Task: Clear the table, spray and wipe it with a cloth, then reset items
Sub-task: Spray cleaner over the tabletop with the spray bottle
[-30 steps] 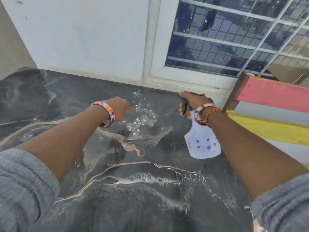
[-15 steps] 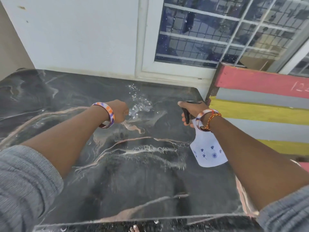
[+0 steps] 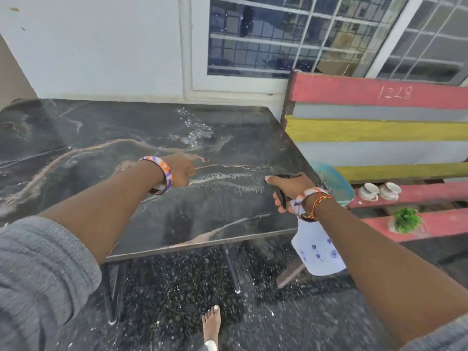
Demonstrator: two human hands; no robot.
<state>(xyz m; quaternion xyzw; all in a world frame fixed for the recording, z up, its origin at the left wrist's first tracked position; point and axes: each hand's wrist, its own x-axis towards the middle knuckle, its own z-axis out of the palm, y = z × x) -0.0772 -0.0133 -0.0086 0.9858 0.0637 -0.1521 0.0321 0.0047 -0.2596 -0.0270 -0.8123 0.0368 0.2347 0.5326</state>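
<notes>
The black marble-patterned table has a patch of spray droplets near its far middle. My right hand grips the black trigger head of a white spray bottle with small blue prints. The bottle hangs beyond the table's near right corner, above the floor. My left hand hovers over the table's middle as a curled fist, and nothing shows in it. No cloth is in view.
A bench of red, grey and yellow slats stands right of the table. On it are two white cups, a small green plant and a teal flat thing. Wall and barred window behind. My bare foot is on the speckled floor.
Both hands have drawn back toward the table's near edge. The spray bottle has moved right and nearer, off the tabletop. The view has pulled back, showing the floor and bench.
</notes>
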